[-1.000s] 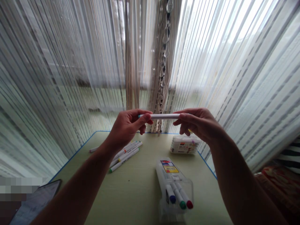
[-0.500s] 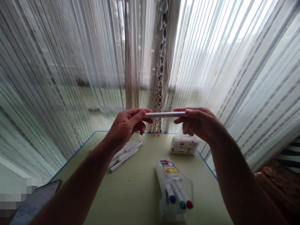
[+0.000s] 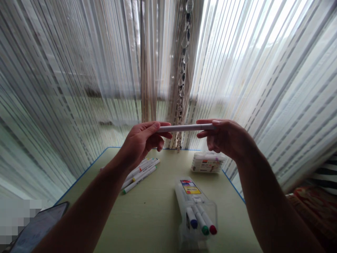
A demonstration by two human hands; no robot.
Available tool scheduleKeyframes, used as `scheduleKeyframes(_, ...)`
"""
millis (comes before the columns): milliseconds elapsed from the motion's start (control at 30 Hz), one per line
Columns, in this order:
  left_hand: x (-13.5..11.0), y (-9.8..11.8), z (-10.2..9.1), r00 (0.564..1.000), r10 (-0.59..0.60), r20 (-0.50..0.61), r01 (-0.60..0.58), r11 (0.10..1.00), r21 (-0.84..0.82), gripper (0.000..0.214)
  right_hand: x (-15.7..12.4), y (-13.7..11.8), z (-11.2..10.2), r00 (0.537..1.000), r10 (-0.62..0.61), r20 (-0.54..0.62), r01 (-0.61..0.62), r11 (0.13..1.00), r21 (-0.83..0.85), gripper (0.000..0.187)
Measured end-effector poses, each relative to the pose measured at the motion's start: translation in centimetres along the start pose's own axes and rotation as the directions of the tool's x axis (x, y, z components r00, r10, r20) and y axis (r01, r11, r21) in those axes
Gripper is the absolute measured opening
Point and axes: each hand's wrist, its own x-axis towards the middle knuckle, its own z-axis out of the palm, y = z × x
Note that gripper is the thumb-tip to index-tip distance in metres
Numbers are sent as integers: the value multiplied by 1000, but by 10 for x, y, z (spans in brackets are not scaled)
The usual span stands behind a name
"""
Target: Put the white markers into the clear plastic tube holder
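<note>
A white marker pen [image 3: 183, 128] is held level in the air above the far part of the table. My left hand [image 3: 142, 138] pinches its left end between thumb and fingers. At the other end, my right hand [image 3: 223, 135] grips it the same way, and a thin seam shows just left of those fingers. Both tips of the marker are hidden by the fingers. Below on the table, a clear plastic marker case [image 3: 179, 203] lies with its end open, showing blue, green and red marker ends. Several loose white markers [image 3: 142, 177] lie beneath my left forearm.
A second clear case [image 3: 207, 163] with printed label stands at the back right of the pale green table [image 3: 147, 225]. A tablet or phone [image 3: 43, 225] lies at the left front. A string curtain [image 3: 105, 63] with a bead strand [image 3: 183, 70] hangs behind the table.
Both hands stay nearly in place with the marker between them. My right hand has shifted slightly right, and the thumbs sit a little farther apart, exposing more of the marker.
</note>
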Motion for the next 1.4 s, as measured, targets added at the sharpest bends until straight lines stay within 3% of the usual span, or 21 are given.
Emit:
scheduleKeyframes(500, 1, -4, 2, 997, 69, -27, -64, 986, 156, 27, 0, 5, -1, 997, -76, -6, 75, 994, -81, 28)
scheduleKeyframes(1133, -1, -5, 4, 985, 172, -25, -149, 910, 387, 23, 4, 10, 5, 996, -58, -65, 48, 988, -148, 25)
scheduleKeyframes(1400, 1, -8, 3, 981, 192, -18, -170, 907, 385, 26, 5, 10, 6, 998, -48, -48, 40, 986, -160, 25)
